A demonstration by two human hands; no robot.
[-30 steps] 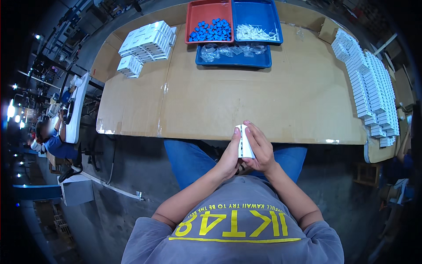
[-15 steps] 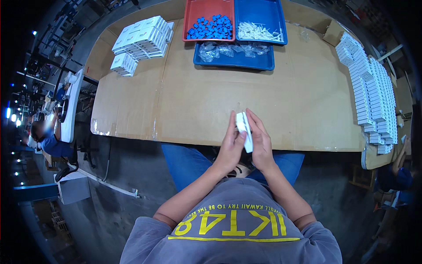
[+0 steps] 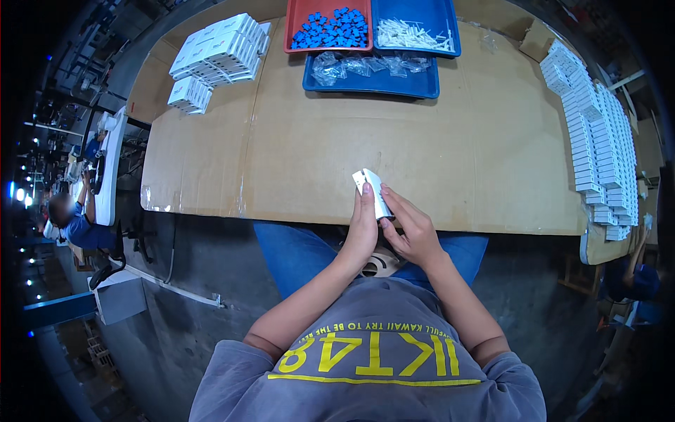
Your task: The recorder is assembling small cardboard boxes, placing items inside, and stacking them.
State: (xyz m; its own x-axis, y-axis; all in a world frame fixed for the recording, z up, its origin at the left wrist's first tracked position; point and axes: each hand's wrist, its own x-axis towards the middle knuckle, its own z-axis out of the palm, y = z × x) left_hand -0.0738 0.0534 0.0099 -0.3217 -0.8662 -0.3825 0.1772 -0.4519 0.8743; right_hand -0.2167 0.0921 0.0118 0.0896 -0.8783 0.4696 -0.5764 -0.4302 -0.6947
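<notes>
Both hands meet over the near edge of the cardboard-covered table (image 3: 316, 155), right where the brown sheet ends above the person's blue-trousered knees. The left hand (image 3: 362, 228) stands upright with its fingers closed along the left side of a small white rectangular carton (image 3: 373, 192); the right hand (image 3: 411, 232) has its fingers curled against the carton's right side and lower end. So each grip is closed on the carton, which is held tilted, its top end with a small flap open, pointing away from the person and just above the table surface.

Ahead of the hands lies a wide stretch of bare cardboard, reaching to the far side. There, a red plastic tray of small blue parts (image 3: 328, 28) sits beside a blue plastic tray of white stick-like parts (image 3: 415, 28), and a flatter blue tray of clear plastic bags (image 3: 373, 70) lies just in front of both. At the far left corner, stacks of flat white cartons (image 3: 218, 53) crowd the table's edge. Along the right edge runs a long row of white cartons (image 3: 598, 141), curving with the table's rim, well apart from the hands.

Off to the left, beyond the table's edge and across a grey floor, another person in blue (image 3: 74, 221) sits at a separate station.
</notes>
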